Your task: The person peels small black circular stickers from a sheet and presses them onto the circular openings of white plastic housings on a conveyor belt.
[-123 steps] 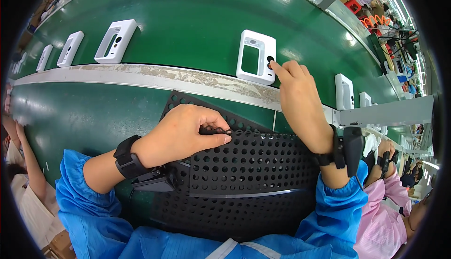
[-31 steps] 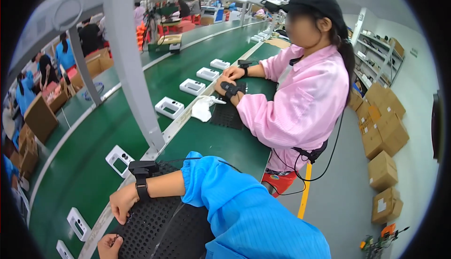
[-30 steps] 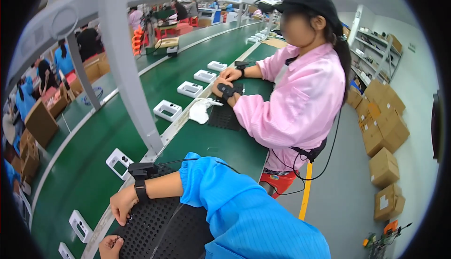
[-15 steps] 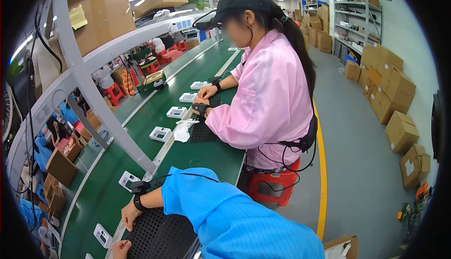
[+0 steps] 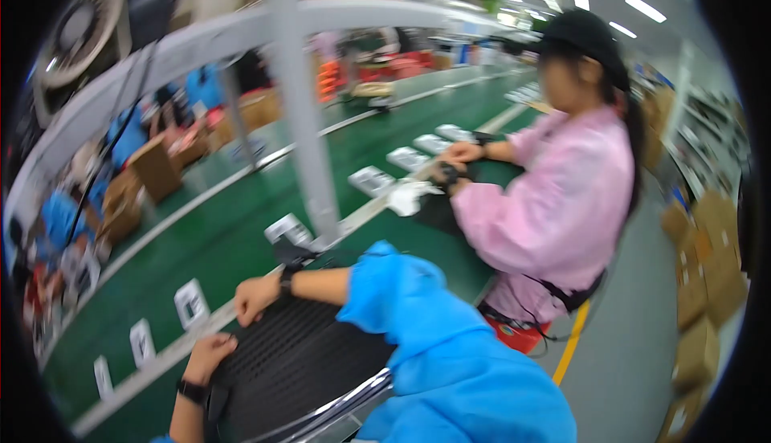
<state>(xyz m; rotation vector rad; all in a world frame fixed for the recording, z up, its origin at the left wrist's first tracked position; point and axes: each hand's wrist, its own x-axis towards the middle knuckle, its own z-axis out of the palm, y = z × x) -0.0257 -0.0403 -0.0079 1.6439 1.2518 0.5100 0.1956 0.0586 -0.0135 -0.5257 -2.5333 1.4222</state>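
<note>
Black, flat perforated mat lies on the green counter, bare left hand and right hand at its far edge; blur makes each grip's width and hold impossible to tell.

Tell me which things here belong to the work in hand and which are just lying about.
Seems part of the work: left hand, right hand, black mat, white frames.

Probably just lying about: white cloth, cardboard boxes.
</note>
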